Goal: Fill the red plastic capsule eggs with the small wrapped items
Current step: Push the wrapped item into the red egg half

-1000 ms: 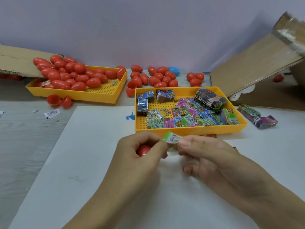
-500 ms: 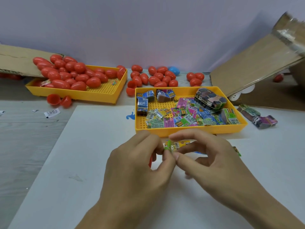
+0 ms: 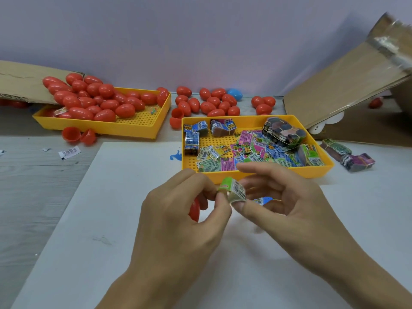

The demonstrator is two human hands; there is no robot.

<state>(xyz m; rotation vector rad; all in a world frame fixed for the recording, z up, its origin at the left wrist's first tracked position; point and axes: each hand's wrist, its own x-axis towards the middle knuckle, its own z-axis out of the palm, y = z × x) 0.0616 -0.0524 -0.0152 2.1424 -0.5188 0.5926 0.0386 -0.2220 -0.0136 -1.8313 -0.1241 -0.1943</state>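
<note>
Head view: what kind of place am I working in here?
Likely a makeshift hand-packing station: a yellow tray heaped with red capsule eggs, another tray of small wrapped items, and cardboard boxes alongside.

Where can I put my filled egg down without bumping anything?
The white sheet left of the left hand is bare, up to the grey table edge. The strip below both hands is bare too. It is crowded behind, around the yellow trays and loose red eggs.
</note>
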